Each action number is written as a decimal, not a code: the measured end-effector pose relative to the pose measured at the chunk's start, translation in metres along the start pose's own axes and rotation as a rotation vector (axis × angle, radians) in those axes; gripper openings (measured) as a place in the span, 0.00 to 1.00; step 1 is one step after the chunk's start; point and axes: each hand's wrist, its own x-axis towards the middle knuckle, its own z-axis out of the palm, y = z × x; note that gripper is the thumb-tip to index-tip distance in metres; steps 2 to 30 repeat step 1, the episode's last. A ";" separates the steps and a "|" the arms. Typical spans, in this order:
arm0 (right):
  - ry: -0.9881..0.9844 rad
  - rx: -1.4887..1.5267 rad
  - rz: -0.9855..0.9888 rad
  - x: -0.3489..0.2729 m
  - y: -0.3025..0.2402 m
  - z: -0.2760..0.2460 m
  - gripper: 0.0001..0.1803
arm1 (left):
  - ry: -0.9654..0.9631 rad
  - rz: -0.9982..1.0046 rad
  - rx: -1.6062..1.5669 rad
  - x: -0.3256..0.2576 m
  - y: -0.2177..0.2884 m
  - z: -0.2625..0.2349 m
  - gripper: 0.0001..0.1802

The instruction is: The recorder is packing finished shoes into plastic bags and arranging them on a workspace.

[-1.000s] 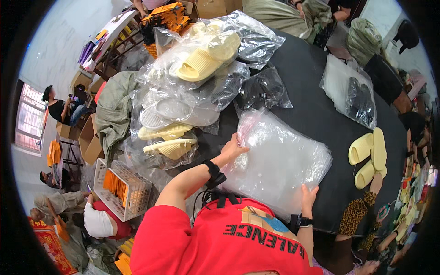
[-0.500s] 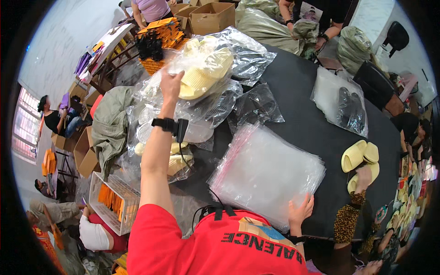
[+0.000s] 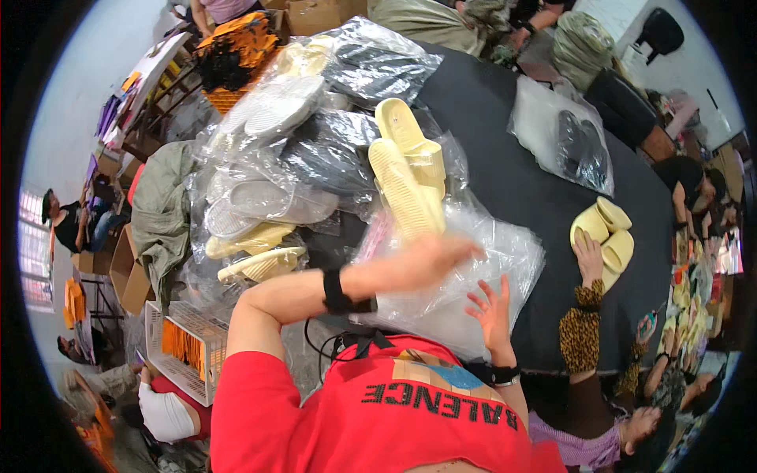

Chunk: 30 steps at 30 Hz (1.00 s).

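My left hand (image 3: 422,264), blurred by motion, reaches across the stack of clear plastic bags (image 3: 497,252) with fingers stretched to the right. Nothing shows in its grip. Just beyond its wrist lies a pair of pale yellow slippers (image 3: 406,169), seemingly in clear plastic; their near end is hidden by the hand. My right hand (image 3: 493,315) is open above the near right part of the stack, fingers spread and empty. Left of the yellow pair is a heap of bagged slippers, with grey ones (image 3: 284,201), black ones (image 3: 331,154) and more yellow ones (image 3: 264,264).
At the right, a co-worker's hand (image 3: 587,256) rests on other yellow slippers (image 3: 605,229). Bagged black slippers (image 3: 583,146) lie farther back on the dark table (image 3: 489,158). A white plastic crate (image 3: 185,347) with orange items and a grey-green sack (image 3: 162,221) stand at the left.
My left hand has come from the heap back toward me and right, over the bag stack. Yellow slippers now lie beside the stack. My right hand has lifted and spread its fingers.
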 end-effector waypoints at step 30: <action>0.060 -0.109 0.046 0.001 0.000 0.000 0.36 | -0.011 0.006 -0.014 -0.003 -0.003 0.010 0.11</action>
